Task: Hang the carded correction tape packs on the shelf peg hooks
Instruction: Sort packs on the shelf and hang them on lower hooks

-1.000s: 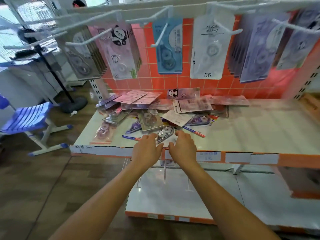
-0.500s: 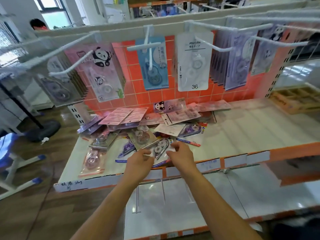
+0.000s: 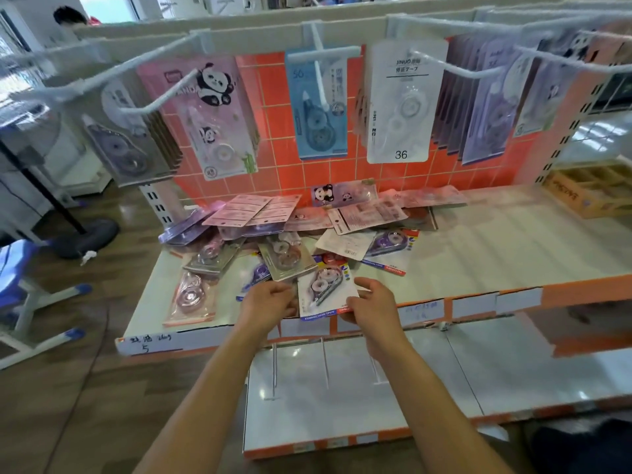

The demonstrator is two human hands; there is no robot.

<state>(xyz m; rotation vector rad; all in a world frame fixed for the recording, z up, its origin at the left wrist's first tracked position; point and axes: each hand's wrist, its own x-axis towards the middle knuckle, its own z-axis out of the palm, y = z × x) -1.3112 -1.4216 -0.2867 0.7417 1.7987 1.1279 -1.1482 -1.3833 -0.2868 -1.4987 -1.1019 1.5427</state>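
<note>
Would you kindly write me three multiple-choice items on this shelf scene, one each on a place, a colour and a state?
1. Where is the pack that the left hand and right hand hold? A high overhead; B at the shelf front edge; C behind the person.
2. The tiled back wall is: A orange-red; B green; C black.
3. The white pack marked 36 is: A lying flat; B torn open; C hanging on a peg hook.
Answers: B, held over the shelf lip; A, the tiles show orange-red; C, its card hangs from the hook.
</note>
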